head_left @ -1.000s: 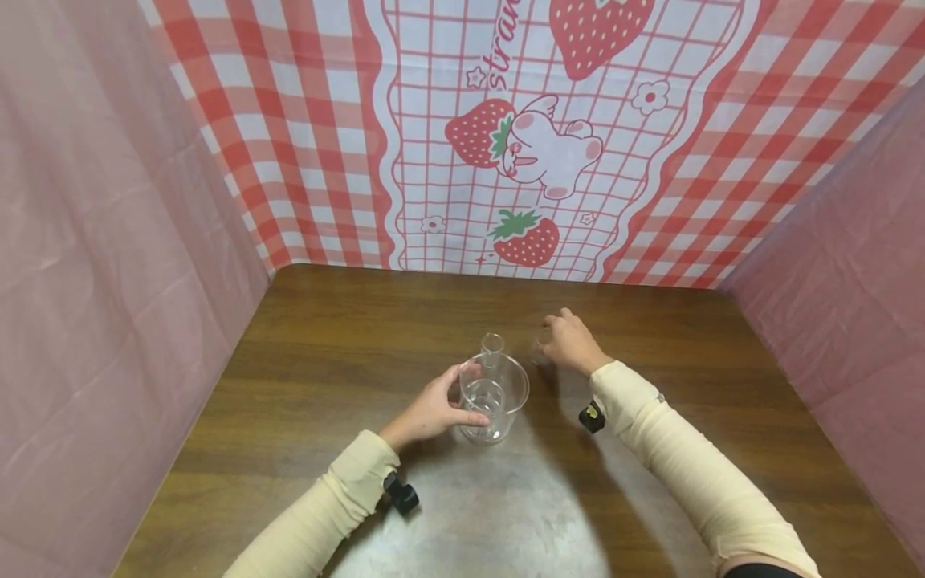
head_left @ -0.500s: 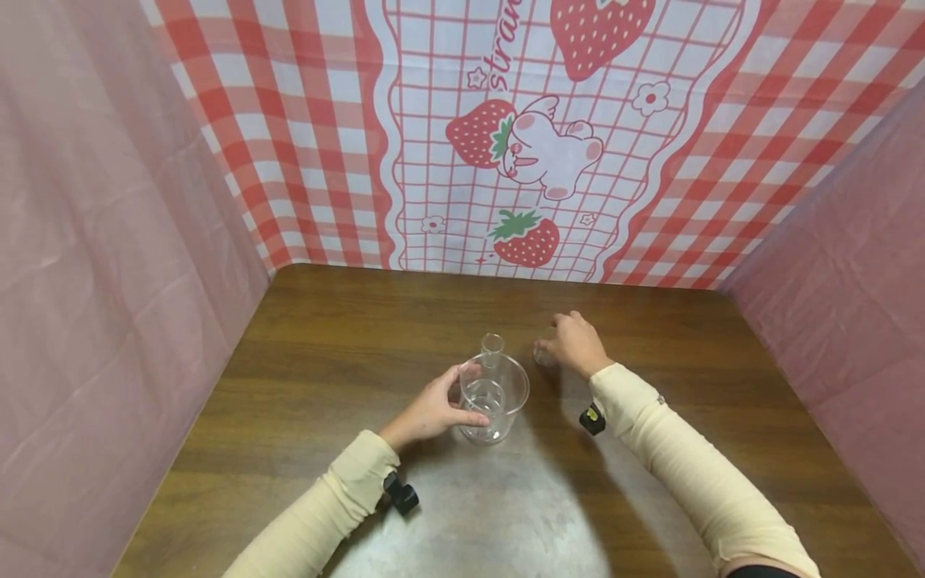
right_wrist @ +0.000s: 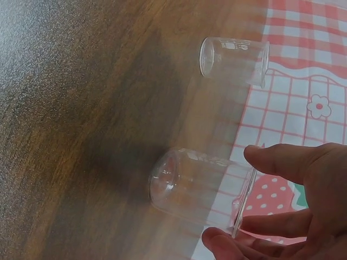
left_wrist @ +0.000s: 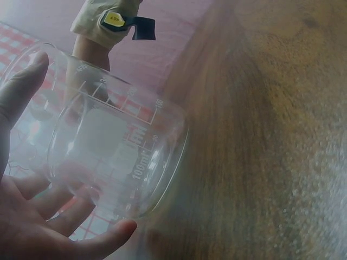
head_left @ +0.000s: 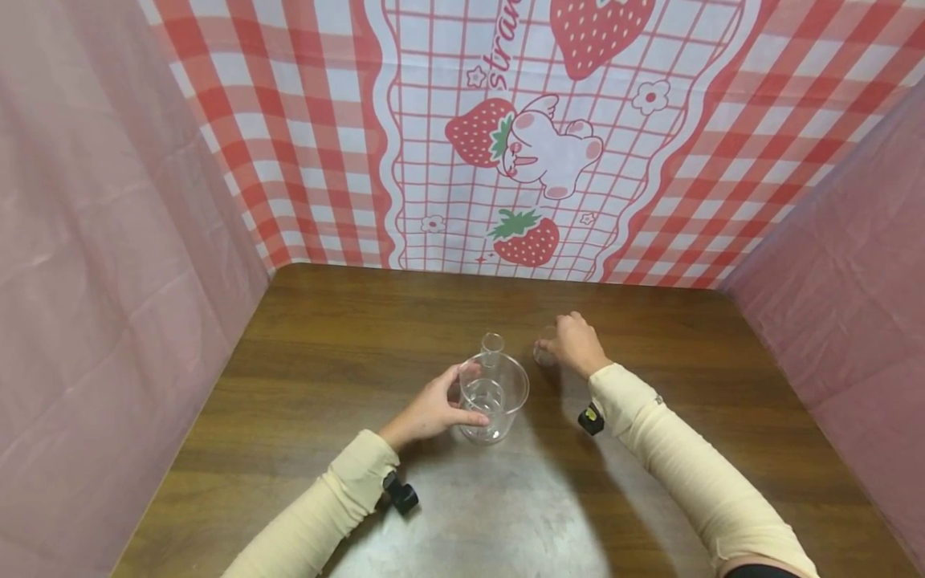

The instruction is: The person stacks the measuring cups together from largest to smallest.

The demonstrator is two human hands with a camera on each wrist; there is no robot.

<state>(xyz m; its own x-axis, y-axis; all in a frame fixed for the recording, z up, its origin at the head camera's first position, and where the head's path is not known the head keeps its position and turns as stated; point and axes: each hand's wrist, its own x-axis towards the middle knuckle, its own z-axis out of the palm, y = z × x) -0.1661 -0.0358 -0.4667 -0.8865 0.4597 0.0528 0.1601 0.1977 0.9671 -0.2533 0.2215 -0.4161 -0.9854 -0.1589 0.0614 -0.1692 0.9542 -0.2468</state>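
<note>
My left hand (head_left: 436,405) grips a large clear glass beaker (head_left: 515,393) from its left side, thumb in front and fingers round the back. A smaller beaker (head_left: 482,395) sits inside it. White scale marks show on the glass in the left wrist view. To the right, my right hand (head_left: 574,343) holds a small beaker (right_wrist: 198,187) near its rim, between thumb and fingers. That beaker stands upright on the table, apart from the large one. Another small beaker (head_left: 492,343), narrower than the large one, stands just behind it and shows in the right wrist view too.
The brown wooden table (head_left: 347,353) carries all the glassware. A red-and-white checked cloth (head_left: 325,144) with strawberries hangs at the back. Pink cloth walls (head_left: 108,281) border both sides. Black wrist cameras (head_left: 401,492) sit on both cream sleeves.
My right hand has shifted slightly to the right around the small beaker, so more of the glass shows. My left hand and the large beaker have stayed in place.
</note>
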